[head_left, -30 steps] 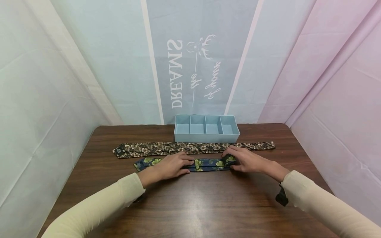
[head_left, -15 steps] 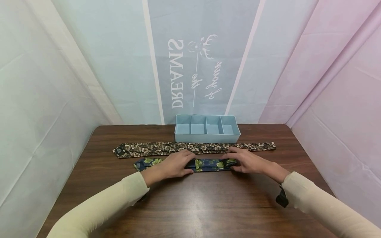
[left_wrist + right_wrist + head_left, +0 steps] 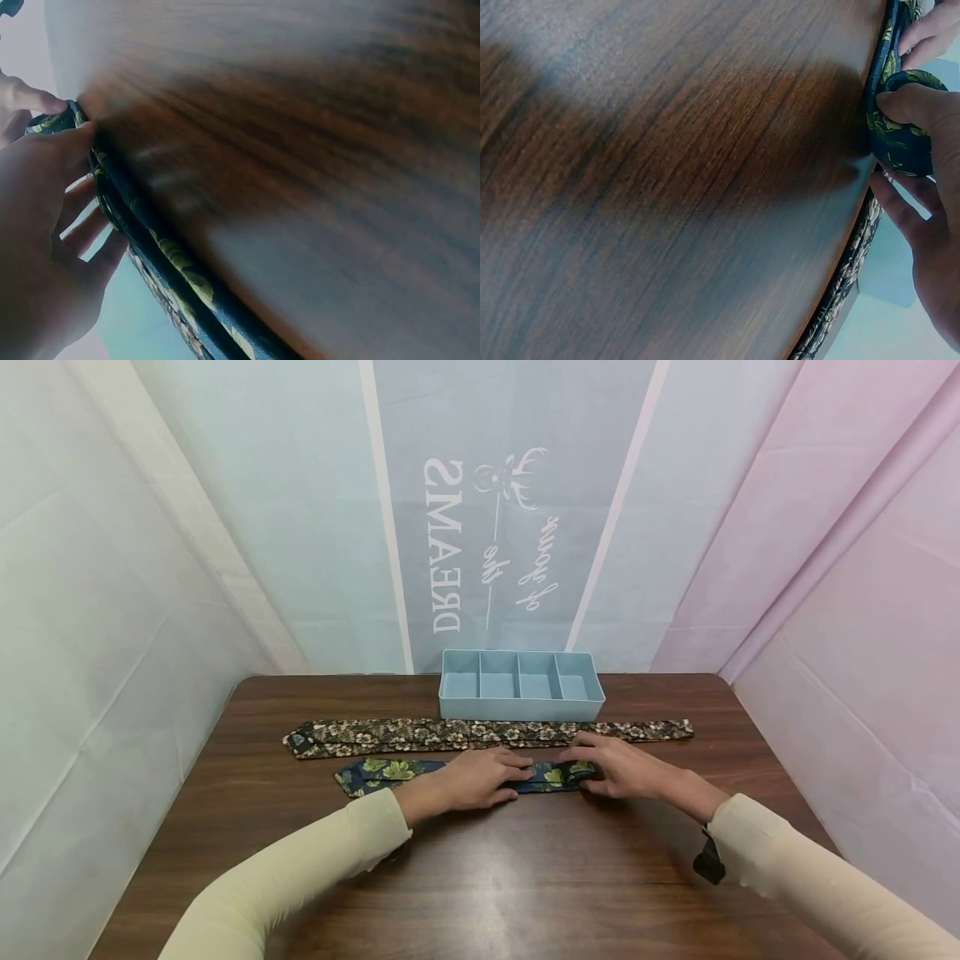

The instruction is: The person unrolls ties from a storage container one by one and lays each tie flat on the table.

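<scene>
A navy necktie (image 3: pixel 396 769) with green flowers lies lengthwise across the table, its right end wound into a roll (image 3: pixel 904 142). My right hand (image 3: pixel 624 766) grips that roll, with the thumb on the near side. On the flat part just left of the roll rests my left hand (image 3: pixel 480 778). Its fingers reach over the tie and its thumb lies along the near edge, as the left wrist view (image 3: pixel 45 225) of the hand also shows. Behind it a second necktie (image 3: pixel 405 735), dark with cream and brown flowers, lies stretched out flat, apart from both hands.
A light blue organizer box (image 3: pixel 522 708) with several compartments stands at the back of the brown wooden table (image 3: pixel 480 877), just behind the second tie. Fabric curtains (image 3: pixel 315 527) rise along the back and both sides.
My left hand has slid right along the navy tie, closer to the roll. My right hand stays nearly in place, and the roll shows less between its fingers.
</scene>
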Action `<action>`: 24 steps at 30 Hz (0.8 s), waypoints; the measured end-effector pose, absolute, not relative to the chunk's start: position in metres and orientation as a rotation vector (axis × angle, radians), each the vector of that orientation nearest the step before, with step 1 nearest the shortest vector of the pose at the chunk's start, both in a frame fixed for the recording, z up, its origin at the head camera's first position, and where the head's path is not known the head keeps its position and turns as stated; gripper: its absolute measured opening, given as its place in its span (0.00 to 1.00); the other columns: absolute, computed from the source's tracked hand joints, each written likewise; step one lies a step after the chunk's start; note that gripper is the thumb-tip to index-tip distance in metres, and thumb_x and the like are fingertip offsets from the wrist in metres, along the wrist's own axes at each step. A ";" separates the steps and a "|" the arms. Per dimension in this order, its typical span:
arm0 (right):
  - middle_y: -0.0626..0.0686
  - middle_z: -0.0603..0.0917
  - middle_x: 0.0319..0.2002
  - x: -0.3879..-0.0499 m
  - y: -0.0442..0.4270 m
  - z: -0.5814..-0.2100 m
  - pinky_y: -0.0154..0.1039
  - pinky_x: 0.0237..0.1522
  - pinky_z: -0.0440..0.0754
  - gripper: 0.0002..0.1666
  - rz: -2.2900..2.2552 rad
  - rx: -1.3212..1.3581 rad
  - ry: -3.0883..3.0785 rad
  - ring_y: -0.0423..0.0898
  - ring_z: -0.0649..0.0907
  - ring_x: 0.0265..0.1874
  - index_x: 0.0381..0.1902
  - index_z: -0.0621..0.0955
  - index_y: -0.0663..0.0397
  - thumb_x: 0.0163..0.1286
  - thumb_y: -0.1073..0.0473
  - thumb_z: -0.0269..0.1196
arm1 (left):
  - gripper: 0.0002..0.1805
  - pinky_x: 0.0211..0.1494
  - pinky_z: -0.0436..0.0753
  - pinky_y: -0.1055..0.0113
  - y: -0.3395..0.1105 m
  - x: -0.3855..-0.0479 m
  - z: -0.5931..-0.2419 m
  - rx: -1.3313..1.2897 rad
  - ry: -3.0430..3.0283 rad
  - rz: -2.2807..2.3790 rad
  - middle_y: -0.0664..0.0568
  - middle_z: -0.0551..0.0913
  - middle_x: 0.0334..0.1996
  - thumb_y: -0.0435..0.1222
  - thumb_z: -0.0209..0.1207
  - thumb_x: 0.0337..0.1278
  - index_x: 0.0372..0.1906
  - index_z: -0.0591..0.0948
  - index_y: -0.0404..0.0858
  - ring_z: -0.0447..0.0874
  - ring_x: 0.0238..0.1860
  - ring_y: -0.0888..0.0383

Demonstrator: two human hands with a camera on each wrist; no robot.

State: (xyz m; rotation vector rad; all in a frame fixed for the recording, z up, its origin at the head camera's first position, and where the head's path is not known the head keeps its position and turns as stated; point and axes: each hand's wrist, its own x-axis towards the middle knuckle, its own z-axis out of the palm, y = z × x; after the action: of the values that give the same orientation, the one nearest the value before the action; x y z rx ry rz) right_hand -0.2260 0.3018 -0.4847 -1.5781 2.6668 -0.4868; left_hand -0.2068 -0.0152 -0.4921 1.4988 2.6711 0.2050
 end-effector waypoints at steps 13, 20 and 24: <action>0.45 0.82 0.55 -0.225 0.298 -0.482 0.45 0.47 0.88 0.26 -0.516 -1.516 2.664 0.40 0.85 0.48 0.61 0.84 0.46 0.68 0.50 0.77 | 0.24 0.69 0.81 0.61 -0.013 -0.206 -0.498 1.506 2.705 0.137 0.58 0.73 0.76 0.49 0.57 0.80 0.74 0.79 0.50 0.73 0.73 0.58; 0.47 0.85 0.47 -0.224 0.295 -0.480 0.40 0.40 0.87 0.15 -0.582 -1.543 2.703 0.36 0.85 0.40 0.51 0.86 0.48 0.74 0.47 0.70 | 0.25 0.69 0.81 0.61 -0.017 -0.203 -0.495 1.494 2.706 0.114 0.58 0.73 0.77 0.49 0.57 0.81 0.75 0.77 0.50 0.73 0.73 0.58; 0.45 0.85 0.44 -0.224 0.296 -0.479 0.37 0.37 0.86 0.13 -0.597 -1.541 2.740 0.36 0.85 0.37 0.46 0.86 0.48 0.72 0.49 0.72 | 0.25 0.70 0.81 0.60 -0.021 -0.204 -0.495 1.503 2.709 0.113 0.58 0.73 0.76 0.49 0.57 0.80 0.74 0.78 0.50 0.74 0.73 0.57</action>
State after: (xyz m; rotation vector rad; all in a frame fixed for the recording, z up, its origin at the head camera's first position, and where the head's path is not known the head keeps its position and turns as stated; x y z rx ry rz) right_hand -0.2245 0.2955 -0.4787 -1.5415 2.7400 -0.5967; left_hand -0.2038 -0.0208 -0.4948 1.5027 2.7092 0.1132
